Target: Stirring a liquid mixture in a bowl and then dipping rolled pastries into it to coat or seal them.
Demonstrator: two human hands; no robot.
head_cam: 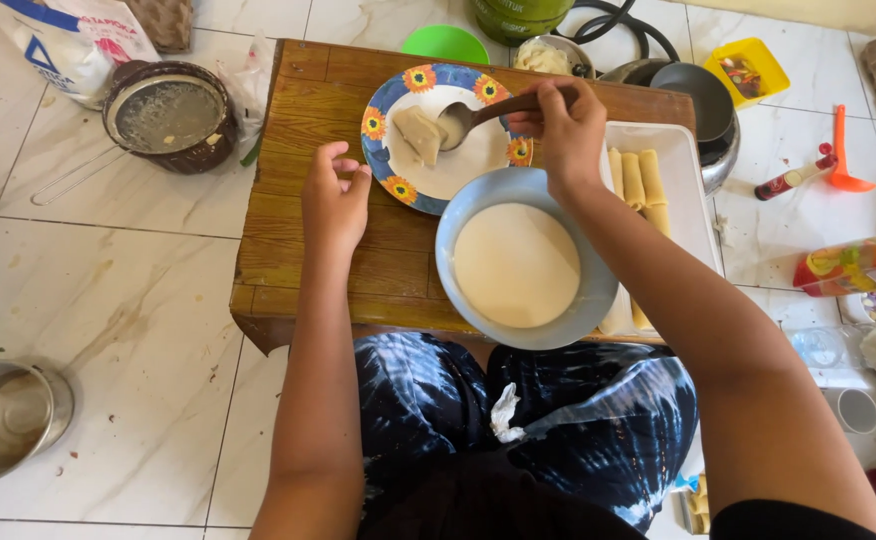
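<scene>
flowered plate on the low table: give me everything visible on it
The plate is round, white inside, with a blue rim bearing orange-and-yellow flowers; it looks ceramic or enamel. It lies flat on the wooden table, its lower right edge hidden by the grey bowl. A pale folded piece of food lies on it. The spoon, held by the right hand, rests beside that piece. The left hand is near its left rim.

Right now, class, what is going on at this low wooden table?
A person sits at the table. The right hand holds a spoon over the flowered plate, beside a pale folded piece lying on it. The left hand rests on the wood beside the plate, holding nothing. A grey bowl of pale batter stands in front, and a white tray with rolls lies at the right.
</scene>
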